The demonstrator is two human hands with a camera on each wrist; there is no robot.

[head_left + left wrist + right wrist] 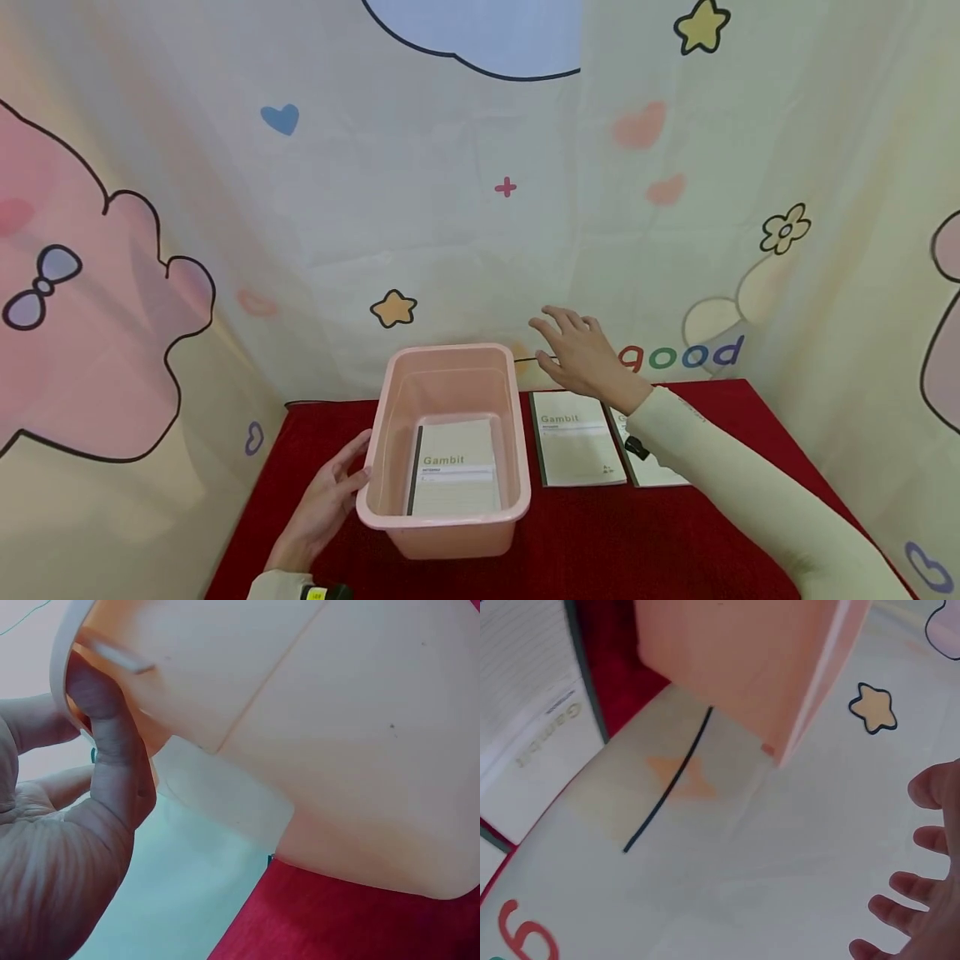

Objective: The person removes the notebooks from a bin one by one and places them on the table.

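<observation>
Pink bin (453,542): left hand (328,497) grips rim (450,522) | right hand (583,354) aloft, fingers apart | sleeve (738,492) partly hides rightmost notebook (654,475)

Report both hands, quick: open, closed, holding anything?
Left hand: holding the pink basin at its rim.
Right hand: open, holding nothing.

Pastel curtains (375,208) (cartoon-printed) around a red tabletop (592,537) suggest a booth.
</observation>
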